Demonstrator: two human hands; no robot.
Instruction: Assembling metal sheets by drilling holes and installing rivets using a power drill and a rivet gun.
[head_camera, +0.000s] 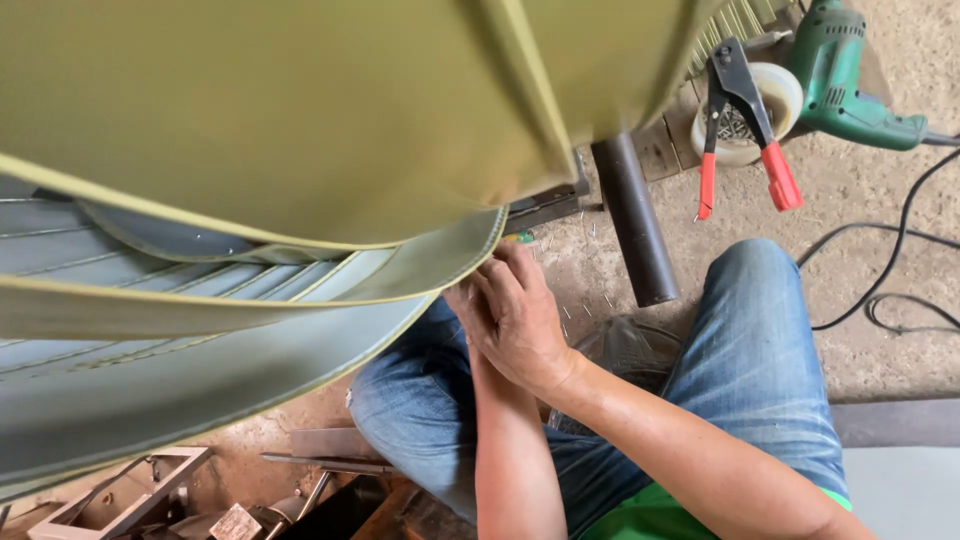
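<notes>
Head view. The person sits on the concrete floor (880, 350) with knees apart, working at the lower rim of a large olive-green sheet-metal housing (300, 110) that fills the upper left of the picture. A curved rim band (440, 262) of the same colour runs along the housing's lower edge and ends just above the hands.

Progress, as a judgement: the band appears seated along most of the visible arc, and its free end at the right still appears to be in hand. No fastener is visible at that end; whether any is set further along the arc cannot be determined.

The right hand (520, 320) lies on top, its fingers (505, 275) curled and pressed together against the end of the band, touching its underside. The left hand (462, 300) is almost wholly hidden beneath the right; whether its fingers are spread or pinching cannot be told.

A small green-tipped object (520, 237) lies just beyond the fingertips, too small to identify. Small loose pins are scattered on the floor nearby.

Well apart, toward the upper right corner of the floor: a red-handled hand riveter (740, 120) resting across a white tub (775, 95), a green electric drill (840, 75) and a dark tube (632, 220).
</notes>
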